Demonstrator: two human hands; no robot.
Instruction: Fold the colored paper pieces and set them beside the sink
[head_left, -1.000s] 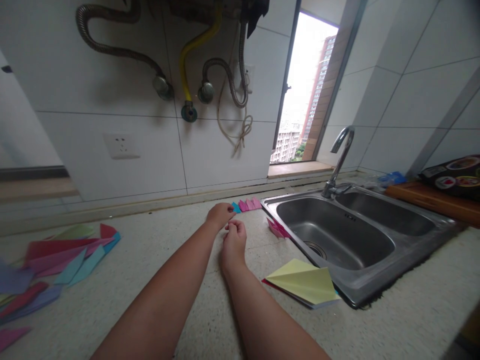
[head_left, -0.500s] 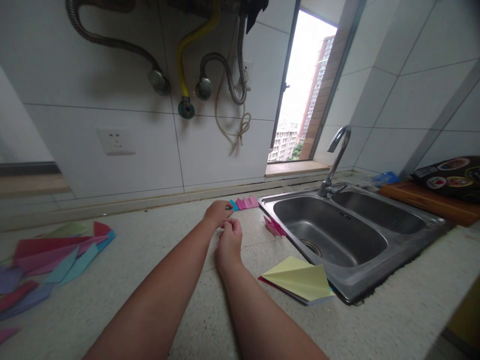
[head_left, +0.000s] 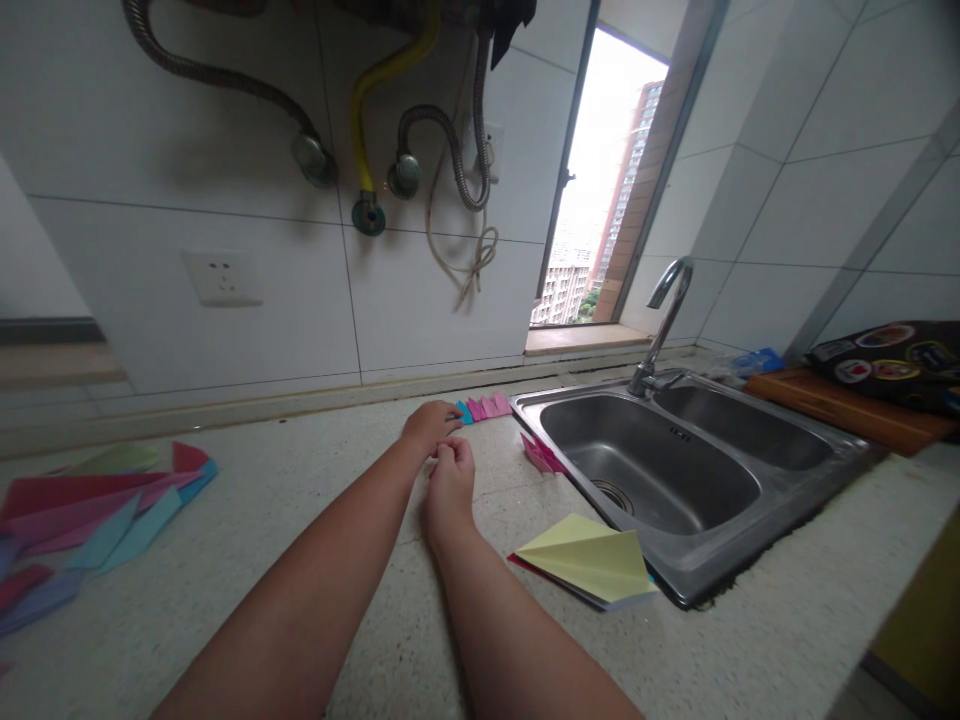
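My left hand (head_left: 428, 425) and my right hand (head_left: 451, 481) are together over the speckled counter (head_left: 285, 520), fingers curled in a pinch around something small that I cannot make out. Just beyond my left fingertips lies a row of small folded paper pieces (head_left: 484, 407), one blue and the others pink. More pink folded pieces (head_left: 541, 455) lie by the sink's left rim. A yellow folded sheet on a thin paper stack (head_left: 589, 558) rests right of my right forearm.
A steel double sink (head_left: 675, 475) with a tap (head_left: 664, 315) fills the right side. Loose coloured papers (head_left: 97, 510) spread at the far left. A wooden board (head_left: 847, 410) with a dark packet (head_left: 892, 362) sits beyond the sink. Hoses hang on the tiled wall.
Both hands stay pinched together at the same spot on the counter. The view has shifted slightly, so everything sits a little further left in frame.
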